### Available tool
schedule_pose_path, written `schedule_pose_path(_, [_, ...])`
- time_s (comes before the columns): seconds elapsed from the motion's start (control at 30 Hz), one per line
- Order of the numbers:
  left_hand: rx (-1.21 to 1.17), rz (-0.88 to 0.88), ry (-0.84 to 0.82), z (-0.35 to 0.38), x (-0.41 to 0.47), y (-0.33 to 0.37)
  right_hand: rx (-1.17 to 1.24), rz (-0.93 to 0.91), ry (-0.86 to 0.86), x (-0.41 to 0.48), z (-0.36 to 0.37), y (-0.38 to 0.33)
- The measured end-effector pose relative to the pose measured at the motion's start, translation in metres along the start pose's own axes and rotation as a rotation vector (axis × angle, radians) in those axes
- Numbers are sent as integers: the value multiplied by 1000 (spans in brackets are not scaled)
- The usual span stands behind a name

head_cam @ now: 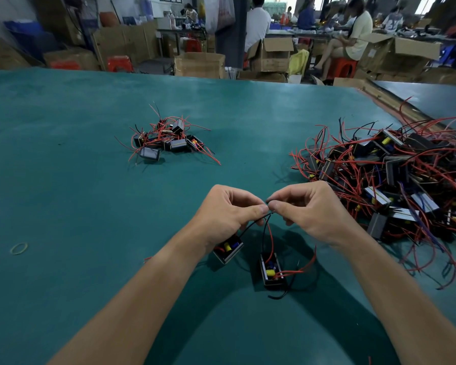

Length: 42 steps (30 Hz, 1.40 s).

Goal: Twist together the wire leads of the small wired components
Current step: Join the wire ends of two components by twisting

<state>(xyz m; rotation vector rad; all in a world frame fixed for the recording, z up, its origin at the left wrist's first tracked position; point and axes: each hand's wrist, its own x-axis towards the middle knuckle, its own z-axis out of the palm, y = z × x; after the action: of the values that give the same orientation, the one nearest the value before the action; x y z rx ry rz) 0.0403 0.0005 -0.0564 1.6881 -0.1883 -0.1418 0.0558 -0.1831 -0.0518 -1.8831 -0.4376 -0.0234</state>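
Two small black boxed components with yellow and blue parts sit near me on the green table. One component [228,250] lies under my left wrist; the other component [271,270] lies a little to its right. Black and red wire leads [267,233] rise from both and meet between my hands. My left hand [229,212] pinches the lead ends from the left with thumb and forefinger. My right hand [308,206] pinches the same joint [270,210] from the right. The fingertips hide the bare tips.
A large heap of like components with red and black wires [395,175] fills the right side. A smaller pile [169,139] lies at the centre left. A rubber band [19,248] lies at the left. Boxes, stools and seated people are beyond the table's far edge [169,75].
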Motion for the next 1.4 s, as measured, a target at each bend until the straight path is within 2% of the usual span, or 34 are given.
schedule_pose_path(0.17, [-3,3,-4,0,0,0,47,-23,53,0,-1,1])
schedule_pose_path(0.53, [6,34,-10,0,0,0,36,8,-77,-2,-5,-2])
schedule_pose_path(0.77, [-7,56,-21,0,0,-1,-127,-173,-25,-3,-6,-3])
schedule_pose_path(1.0, [-5,48,-19,1,1,-3,-175,-132,-73,-2,-7,-1])
schedule_pose_path(1.2, [-10,48,1,3,1,-4,-230,-188,-9,-3,-4,-2])
schedule_pose_path(1.4, [20,42,-1,2,2,-5,-308,-173,-31,-4,-6,-3])
